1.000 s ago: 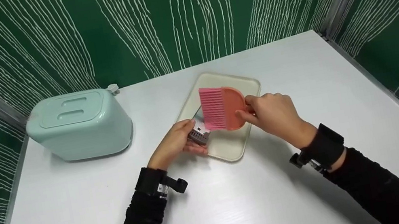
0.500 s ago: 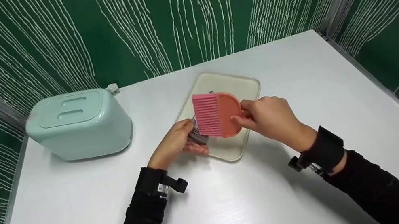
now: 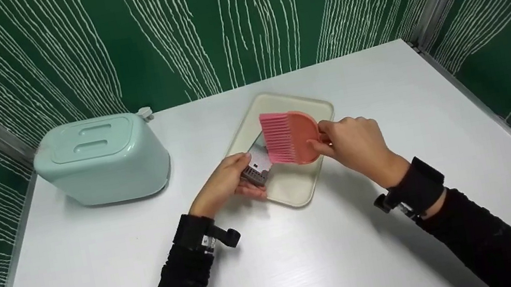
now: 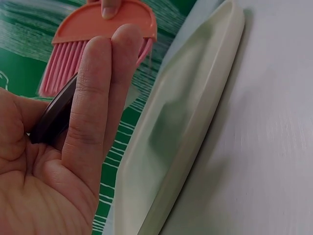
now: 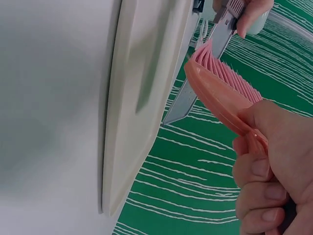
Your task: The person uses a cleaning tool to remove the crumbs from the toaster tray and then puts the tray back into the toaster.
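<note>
My right hand grips a small brush with a rounded orange head and pink bristles. The fingers curl round its handle in the right wrist view. My left hand pinches one end of a flat grey-and-white piece with a slotted dark end, thumb on top and fingers beneath. The right wrist view shows its long shiny blade-like body; its exact kind is unclear. The pink bristles lie against or just over this piece. Both are held above a cream tray.
A mint-green toaster with two slots in its top stands at the left back, with a white plug beside it. Green walls with white streaks border the white table at the back and sides.
The brush swept left and toward the person over the flat piece, then came back right and away, uncovering more of that piece. My left hand stays in place.
</note>
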{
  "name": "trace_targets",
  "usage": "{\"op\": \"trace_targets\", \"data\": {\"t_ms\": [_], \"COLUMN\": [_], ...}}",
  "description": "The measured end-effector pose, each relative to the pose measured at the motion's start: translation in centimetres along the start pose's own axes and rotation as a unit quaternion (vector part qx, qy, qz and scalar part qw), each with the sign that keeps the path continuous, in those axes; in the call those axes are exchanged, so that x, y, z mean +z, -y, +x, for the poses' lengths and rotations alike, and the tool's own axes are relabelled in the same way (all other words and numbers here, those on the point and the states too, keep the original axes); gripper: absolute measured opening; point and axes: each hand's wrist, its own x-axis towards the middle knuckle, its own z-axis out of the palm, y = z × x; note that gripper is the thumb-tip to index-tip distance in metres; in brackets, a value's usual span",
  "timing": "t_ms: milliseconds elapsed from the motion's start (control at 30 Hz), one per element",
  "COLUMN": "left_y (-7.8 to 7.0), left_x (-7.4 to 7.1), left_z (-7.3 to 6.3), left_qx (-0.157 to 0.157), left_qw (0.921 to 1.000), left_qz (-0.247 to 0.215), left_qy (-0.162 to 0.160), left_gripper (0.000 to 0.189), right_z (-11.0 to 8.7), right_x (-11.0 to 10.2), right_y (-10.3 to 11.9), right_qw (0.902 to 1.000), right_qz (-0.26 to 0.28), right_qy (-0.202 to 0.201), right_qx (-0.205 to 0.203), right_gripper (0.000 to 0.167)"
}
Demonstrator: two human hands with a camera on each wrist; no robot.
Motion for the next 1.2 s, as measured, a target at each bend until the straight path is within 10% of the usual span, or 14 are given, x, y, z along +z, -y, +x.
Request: {"op": "trace_targets", "data": {"t_ms": [533, 967, 1200], "left_y": [0.0, -0.1, 0.0], "left_x": [-0.1, -0.1, -0.1], "left_z": [-0.1, 0.1, 0.0], "left_qx": [0.006, -0.003, 0.0], "left_qw": [0.9999, 1.0, 0.9999], "left_qz": [0.011, -0.005, -0.012], "left_qy": [0.001, 0.001, 0.002], "left_gripper": [0.039, 0.042, 0.043], "right_z": [0.0, -0.1, -0.1], "right_x": [-1.3, -0.3, -1.3], "right_y": [0.9, 0.0, 0.4], "right_qw": [0.9935, 0.9999, 0.9994], "right_qz": [0.088, -0.005, 0.03], "right_qy": [0.072, -0.006, -0.014], "right_qx": [0.013, -0.013, -0.007], "right_gripper": [0.041, 0.038, 0.035]}}
